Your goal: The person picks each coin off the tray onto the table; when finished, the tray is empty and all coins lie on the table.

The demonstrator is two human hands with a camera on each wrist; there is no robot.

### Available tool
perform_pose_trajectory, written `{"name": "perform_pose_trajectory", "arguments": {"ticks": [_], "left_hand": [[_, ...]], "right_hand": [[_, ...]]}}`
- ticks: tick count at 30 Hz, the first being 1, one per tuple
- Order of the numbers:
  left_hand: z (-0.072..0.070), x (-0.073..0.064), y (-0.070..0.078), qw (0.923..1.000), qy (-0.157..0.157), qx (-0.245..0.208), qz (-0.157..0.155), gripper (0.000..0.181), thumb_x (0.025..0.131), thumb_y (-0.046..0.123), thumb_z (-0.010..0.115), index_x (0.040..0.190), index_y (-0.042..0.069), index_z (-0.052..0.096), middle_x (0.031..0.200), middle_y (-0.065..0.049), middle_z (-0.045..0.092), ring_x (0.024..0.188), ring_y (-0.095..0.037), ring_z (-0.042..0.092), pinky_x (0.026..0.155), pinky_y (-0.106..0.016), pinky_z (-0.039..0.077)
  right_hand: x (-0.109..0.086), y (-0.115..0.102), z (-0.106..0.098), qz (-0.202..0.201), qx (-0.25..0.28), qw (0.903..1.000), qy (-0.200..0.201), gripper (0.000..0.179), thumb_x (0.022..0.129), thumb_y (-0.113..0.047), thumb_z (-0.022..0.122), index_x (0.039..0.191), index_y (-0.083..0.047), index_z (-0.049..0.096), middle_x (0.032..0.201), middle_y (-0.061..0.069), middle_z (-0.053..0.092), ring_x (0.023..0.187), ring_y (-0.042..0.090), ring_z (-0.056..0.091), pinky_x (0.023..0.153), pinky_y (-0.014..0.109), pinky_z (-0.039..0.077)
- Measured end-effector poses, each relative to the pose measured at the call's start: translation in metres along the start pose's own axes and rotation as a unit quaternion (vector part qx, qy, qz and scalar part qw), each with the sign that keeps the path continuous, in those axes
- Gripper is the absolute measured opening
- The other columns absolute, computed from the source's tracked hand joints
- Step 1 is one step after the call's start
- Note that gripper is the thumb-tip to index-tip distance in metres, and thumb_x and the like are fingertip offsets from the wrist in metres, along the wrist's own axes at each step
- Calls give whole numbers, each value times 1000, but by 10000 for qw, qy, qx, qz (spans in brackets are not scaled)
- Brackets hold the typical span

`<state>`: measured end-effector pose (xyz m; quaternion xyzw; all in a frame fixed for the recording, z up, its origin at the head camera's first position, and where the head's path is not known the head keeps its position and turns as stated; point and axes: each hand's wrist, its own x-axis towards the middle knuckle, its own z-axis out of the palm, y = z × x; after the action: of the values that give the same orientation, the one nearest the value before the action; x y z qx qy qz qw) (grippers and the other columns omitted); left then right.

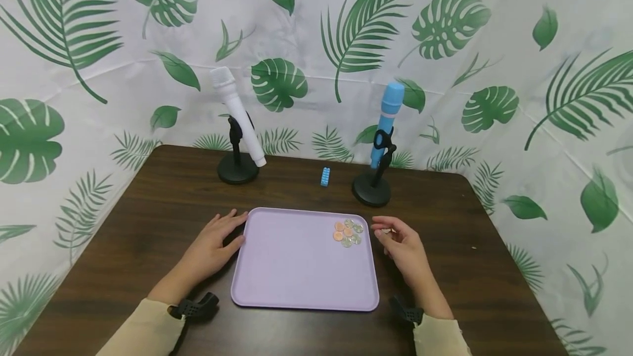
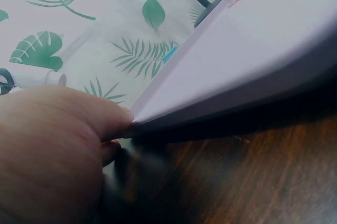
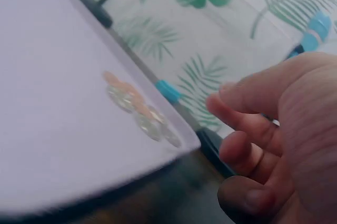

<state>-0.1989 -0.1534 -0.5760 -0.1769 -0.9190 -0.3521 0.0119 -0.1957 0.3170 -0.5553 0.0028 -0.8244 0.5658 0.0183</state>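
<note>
My left hand point(image 1: 214, 243) lies at the left side of a lilac tray point(image 1: 301, 268), fingers extended, a fingertip by its far left corner and the thumb against the edge. In the left wrist view, that thumb meets the tray's rim point(image 2: 174, 66). Just beyond the tray's right edge is my right hand point(image 1: 400, 243), its fingers loosely bent. The right wrist view shows its thumb and forefinger tips close together; a small pale spot between the fingers is unclear. Several copper and silver coins point(image 1: 348, 232) lie clustered in the tray's far right corner.
Behind the tray, a white microphone point(image 1: 239, 117) leans on a black stand point(image 1: 237, 169) at left. A blue microphone point(image 1: 388, 120) is on another stand point(image 1: 372, 189) at right. Between them lies a small blue studded block point(image 1: 325, 176). A leaf-patterned cloth point(image 1: 306, 26) hangs behind the table point(image 1: 470, 268).
</note>
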Motion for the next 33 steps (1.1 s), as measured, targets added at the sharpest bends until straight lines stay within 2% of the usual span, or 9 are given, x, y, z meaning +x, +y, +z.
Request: {"name": "perform_pose_trajectory", "arguments": {"ticks": [4, 9, 13, 19, 22, 29, 33], "left_hand": [[-1, 1, 0, 10000, -5, 11, -26, 59, 108, 22, 68, 163, 10, 51, 167, -15, 53, 163, -42, 38, 135, -69, 19], [-2, 2, 0, 10000, -54, 6, -83, 60, 108, 23, 68, 164, 11, 51, 168, -14, 52, 164, -41, 36, 135, -69, 18], [-1, 1, -1, 9999, -66, 32, -101, 60, 108, 23, 68, 164, 11, 51, 169, -13, 51, 164, -41, 36, 135, -69, 17], [2, 0, -2, 9999, -67, 26, -87, 60, 107, 23, 69, 164, 12, 51, 168, -13, 52, 164, -41, 36, 135, -70, 18], [2, 0, -1, 10000, -64, 13, -69, 60, 107, 23, 69, 163, 11, 51, 168, -13, 52, 164, -41, 36, 135, -70, 18], [2, 0, 0, 9999, -52, 10, -97, 60, 108, 25, 68, 164, 12, 51, 169, -12, 52, 164, -41, 36, 135, -69, 18], [1, 0, -1, 10000, -42, 36, -82, 59, 108, 24, 68, 164, 12, 51, 168, -13, 52, 164, -40, 37, 135, -69, 18]], "right_hand": [[-3, -6, 14, -353, -600, 9975, -109, 26, 104, -14, 76, 130, -14, 77, 115, 8, 82, 72, 19, 57, 61, 22, 54], [-6, -12, 24, -763, -1478, 9861, 34, 25, 99, -8, 80, 122, -17, 81, 105, 1, 85, 71, 16, 53, 59, 22, 46], [-7, -12, 27, -691, -1845, 9804, -33, 26, 98, -9, 81, 122, -20, 81, 103, -3, 84, 70, 16, 53, 58, 24, 46], [-9, -6, 29, -526, -2086, 9762, -272, 24, 97, -17, 84, 119, -28, 82, 98, -9, 82, 75, 15, 58, 61, 23, 50], [-10, -6, 30, -608, -2144, 9745, -272, 25, 95, -16, 86, 117, -28, 83, 95, -9, 80, 75, 15, 58, 61, 24, 50], [-10, -9, 31, -810, -2344, 9682, -319, 19, 94, -13, 86, 109, -26, 86, 101, -11, 80, 86, 11, 64, 73, 22, 57], [-9, -9, 33, -879, -2451, 9649, -341, 18, 92, -15, 90, 105, -27, 87, 99, -13, 79, 86, 11, 63, 73, 22, 56]]}}
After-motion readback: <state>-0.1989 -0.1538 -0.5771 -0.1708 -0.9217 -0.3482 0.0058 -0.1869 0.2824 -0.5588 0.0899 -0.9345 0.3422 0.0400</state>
